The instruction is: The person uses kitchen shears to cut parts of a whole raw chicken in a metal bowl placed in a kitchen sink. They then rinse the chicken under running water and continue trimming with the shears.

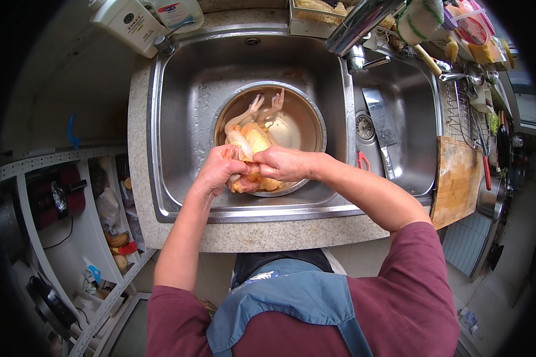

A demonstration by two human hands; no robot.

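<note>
A plucked whole chicken (255, 137) lies in a round stainless steel basin (320, 117) that holds water. Its feet point to the basin's far side, and its near end rests by the front rim. With bent fingers, my left hand (221, 167) grips the skin and flesh at the near end, on the left. From the right, my right hand (288, 163) pinches the same part, close to the left thumb. Reddish flesh shows between and below the two hands. The fingers hide part of the bird there. The basin stands in the larger bowl of a steel sink (183, 111).
In the smaller right bowl lie a cleaver (377, 114), a red-handled tool (363, 160) and a drain strainer (364, 127). The faucet (357, 31) rises behind the divider. A wooden cutting board (456, 178) sits right of the sink. White bottles (131, 26) stand at the back left.
</note>
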